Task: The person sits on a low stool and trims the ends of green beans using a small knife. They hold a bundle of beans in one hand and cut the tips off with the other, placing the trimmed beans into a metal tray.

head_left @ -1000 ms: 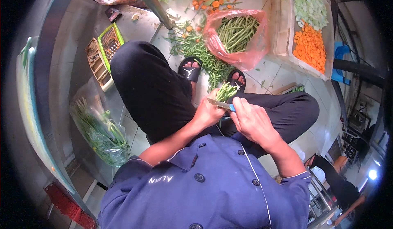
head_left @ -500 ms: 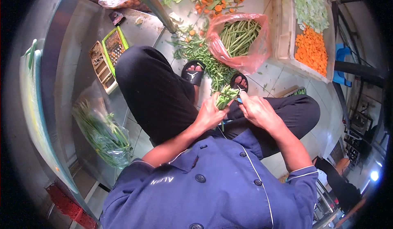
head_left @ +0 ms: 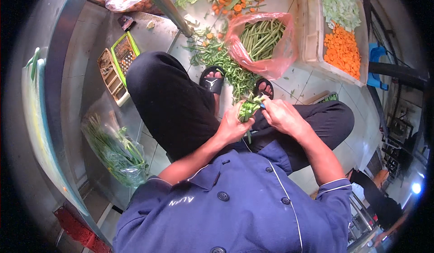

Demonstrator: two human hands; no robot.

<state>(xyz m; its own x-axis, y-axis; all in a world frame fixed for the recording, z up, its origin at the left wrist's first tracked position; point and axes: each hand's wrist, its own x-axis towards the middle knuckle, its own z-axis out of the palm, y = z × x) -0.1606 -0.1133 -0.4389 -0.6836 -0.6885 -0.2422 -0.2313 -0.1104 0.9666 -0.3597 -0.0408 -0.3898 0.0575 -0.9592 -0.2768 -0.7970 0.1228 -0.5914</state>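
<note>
Between my knees, my left hand (head_left: pixel 232 124) is closed round a bunch of green beans (head_left: pixel 247 111), their cut ends pointing up and away from me. My right hand (head_left: pixel 284 116) grips a small knife (head_left: pixel 262 105) with a blue handle. Its dark blade lies across the far end of the bunch, partly hidden by the beans and fingers. Beyond my hands, a heap of cut green bean pieces (head_left: pixel 233 68) covers the floor between my sandalled feet. Long whole beans (head_left: pixel 262 38) fill an open pink plastic bag (head_left: pixel 289 54) behind the right foot.
A pale crate (head_left: pixel 309 49) at far right holds shredded cabbage (head_left: pixel 339 6) and sliced carrots (head_left: pixel 342 52). At left are a green-framed grater (head_left: pixel 124 54) and a clear bag of leafy greens (head_left: pixel 115 151). A metal leg (head_left: pixel 167 9) slants down near carrot scraps (head_left: pixel 237 8).
My right hand and the knife have shifted slightly across the tip of the bunch, and more of the cut bean ends show. My left hand keeps its hold.
</note>
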